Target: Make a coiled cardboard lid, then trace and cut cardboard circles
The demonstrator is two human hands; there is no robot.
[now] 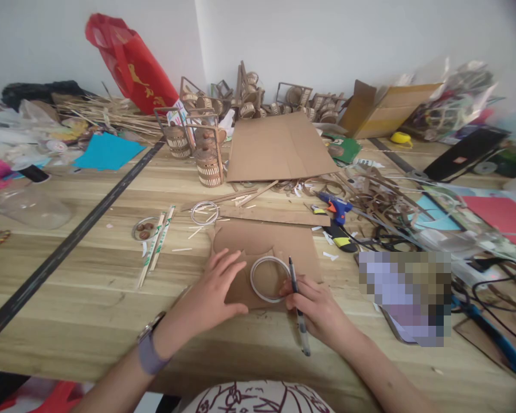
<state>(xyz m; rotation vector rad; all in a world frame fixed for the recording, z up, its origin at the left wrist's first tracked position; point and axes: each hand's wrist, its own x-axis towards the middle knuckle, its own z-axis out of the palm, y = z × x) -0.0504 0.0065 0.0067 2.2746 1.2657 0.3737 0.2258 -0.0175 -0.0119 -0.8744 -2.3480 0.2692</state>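
Observation:
A brown cardboard piece (245, 235) with a curved cut in its upper edge lies flat in front of me. On it rests a white ring (253, 281), which looks like a thin tape roll. My right hand (312, 301) holds a pen (300, 321) between its fingers, with the dark end pointing away from me. Its fingertips are at the ring's right edge; I cannot tell whether they grip it too. Over the cardboard's left side, my left hand (217, 289) has its fingers spread and holds nothing. A watch with a purple strap is on that wrist.
Chopsticks in paper sleeves (157, 246) lie left, beside a ring with brown discs (145, 229). A blue glue gun (335, 206) and yellow-black cutter (343, 238) sit right, near a pixelated phone (402, 310). Small lidded baskets (208, 166) and a large cardboard sheet (279, 149) stand behind.

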